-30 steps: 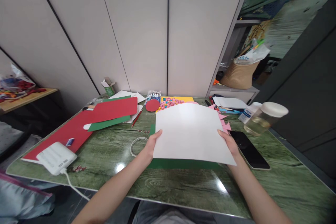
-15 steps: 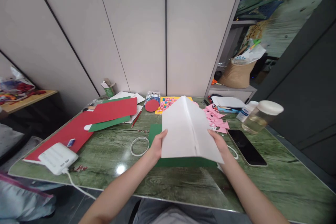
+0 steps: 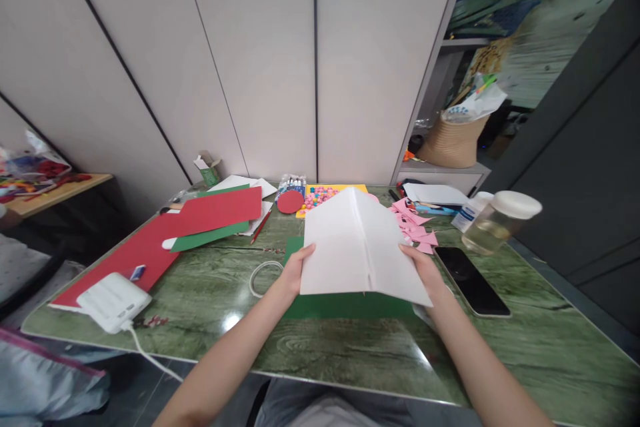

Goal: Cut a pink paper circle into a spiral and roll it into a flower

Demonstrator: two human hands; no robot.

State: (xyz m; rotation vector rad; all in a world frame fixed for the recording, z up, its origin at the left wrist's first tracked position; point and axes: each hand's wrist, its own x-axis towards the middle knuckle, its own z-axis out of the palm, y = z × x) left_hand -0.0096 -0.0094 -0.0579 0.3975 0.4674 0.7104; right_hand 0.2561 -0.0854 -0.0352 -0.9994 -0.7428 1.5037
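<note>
A white folded sheet (image 3: 335,247) with a raised crease down its middle is held up between both my hands. My left hand (image 3: 296,268) grips its left edge, thumb on top. At the right edge my right hand (image 3: 423,270) pinches the sheet in the same way; the fingers underneath are hidden. Below the sheet lies a green sheet (image 3: 345,305) on the green marbled table (image 3: 290,353). Pink paper pieces (image 3: 417,230) lie just beyond my right hand, and a white cable loop (image 3: 257,278) is left of my left hand.
Red card (image 3: 220,210), a red pencil (image 3: 261,227) and a white power bank (image 3: 114,301) are on the left. Small beads (image 3: 320,196) on a yellow sheet lie at the back. A phone (image 3: 473,281) and a lidded jar (image 3: 500,223) stand or lie on the right.
The white sheet has opened a little flatter and wider, its lower edge slightly higher. My left hand has moved slightly left and my right hand slightly right, both still gripping it.
</note>
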